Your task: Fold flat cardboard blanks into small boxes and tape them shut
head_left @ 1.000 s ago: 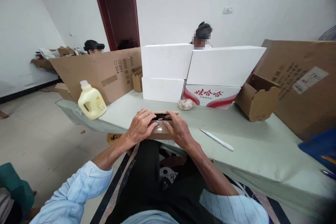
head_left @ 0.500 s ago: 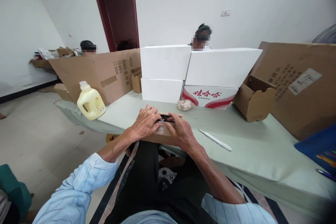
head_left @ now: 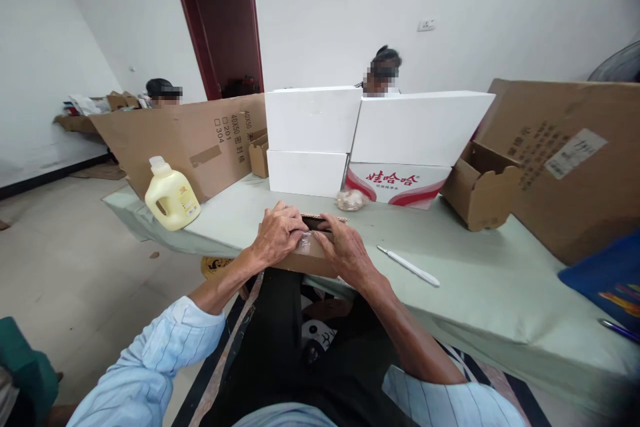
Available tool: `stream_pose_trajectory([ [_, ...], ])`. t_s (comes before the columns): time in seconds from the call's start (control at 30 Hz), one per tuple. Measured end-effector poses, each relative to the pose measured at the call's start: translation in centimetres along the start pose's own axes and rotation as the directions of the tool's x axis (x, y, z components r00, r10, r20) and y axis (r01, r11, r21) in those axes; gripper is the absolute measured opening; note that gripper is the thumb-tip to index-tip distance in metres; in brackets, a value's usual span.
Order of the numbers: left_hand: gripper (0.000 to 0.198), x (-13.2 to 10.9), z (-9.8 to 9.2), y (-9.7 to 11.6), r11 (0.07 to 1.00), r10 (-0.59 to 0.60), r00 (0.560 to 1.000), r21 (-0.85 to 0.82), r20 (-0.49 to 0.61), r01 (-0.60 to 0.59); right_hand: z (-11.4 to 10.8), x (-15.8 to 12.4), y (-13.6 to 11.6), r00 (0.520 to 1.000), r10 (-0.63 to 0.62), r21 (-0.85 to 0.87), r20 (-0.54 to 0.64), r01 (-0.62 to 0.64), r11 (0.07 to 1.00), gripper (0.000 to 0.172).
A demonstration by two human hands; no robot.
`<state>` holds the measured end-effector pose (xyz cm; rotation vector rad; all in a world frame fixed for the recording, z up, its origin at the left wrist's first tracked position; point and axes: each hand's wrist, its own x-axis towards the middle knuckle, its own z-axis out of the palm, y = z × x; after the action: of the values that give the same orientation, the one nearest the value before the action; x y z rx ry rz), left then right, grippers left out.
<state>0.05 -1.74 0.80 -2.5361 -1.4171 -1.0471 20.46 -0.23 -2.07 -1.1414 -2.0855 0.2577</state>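
Observation:
A small brown cardboard box sits at the near edge of the table, between my two hands. Its top has a dark gap, and a strip of clear tape shows on the face towards me. My left hand is closed at the gap's left end, its fingertips bent down by the tape; whether they pinch something small is hidden. With thumb on the near side and fingers over the gap, my right hand grips the box's right end. To the right of it lies a white-handled craft knife.
Beyond the box stand stacked white boxes and a small clear plastic bundle. A yellow jug stands left, an open carton right. Large cardboard sheets flank the table. Two people sit behind.
My left fingers have shifted slightly at the gap, and the shiny bit seen beside them earlier no longer shows. My right hand keeps its grip. The view has moved slightly.

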Motion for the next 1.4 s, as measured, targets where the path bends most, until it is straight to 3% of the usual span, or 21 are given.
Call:
stream_pose_trajectory([
  [0.17, 0.019, -1.0, 0.3, -0.4, 0.987, 0.152, 0.982, -0.027, -0.109, -0.156, 0.3, 0.2, 0.5, 1.0, 0.009, -0.007, -0.013, -0.009, 1.0, 0.042],
  [0.33, 0.022, -2.3, -1.0, 0.5, 0.941, 0.277, 0.956, -0.174, -0.099, -0.29, 0.4, 0.4, 0.9, 0.999, -0.027, 0.005, -0.042, 0.027, 1.0, 0.043],
  [0.43, 0.023, -3.5, -1.9, 1.0, 0.91, 0.297, 0.952, -0.279, -0.075, -0.306, 0.0, 0.4, 0.9, 0.999, -0.034, 0.011, -0.037, 0.034, 0.999, 0.043],
  [0.7, 0.025, -5.6, -2.7, 1.2, 0.882, 0.144, 0.99, -0.454, 0.006, -0.126, -0.4, 0.4, 0.6, 0.999, -0.029, 0.055, -0.034, 0.031, 0.998, 0.044],
  [1.0, 0.025, -6.4, -3.0, 2.3, 0.807, 0.117, 0.993, -0.582, -0.007, -0.099, 1.6, 2.2, 2.8, 0.976, -0.095, 0.043, -0.195, 0.105, 0.994, 0.037],
  [1.17, 0.028, -6.1, -3.4, 1.3, 0.719, -0.115, 0.992, -0.693, -0.043, 0.053, 2.1, 5.5, 4.7, 0.956, -0.104, -0.01, -0.273, 0.105, 0.994, 0.035],
  [1.3, 0.033, -5.4, -3.6, 0.5, 0.579, -0.312, 0.949, -0.8, -0.039, 0.157, 2.3, 7.9, 6.0, 0.946, -0.152, -0.117, -0.287, 0.123, 0.985, 0.036],
  [1.4, 0.035, -5.0, -3.7, 0.4, 0.512, -0.412, 0.911, -0.833, -0.024, 0.209, 2.4, 8.1, 6.8, 0.944, -0.178, -0.195, -0.278, 0.125, 0.973, 0.04],
])
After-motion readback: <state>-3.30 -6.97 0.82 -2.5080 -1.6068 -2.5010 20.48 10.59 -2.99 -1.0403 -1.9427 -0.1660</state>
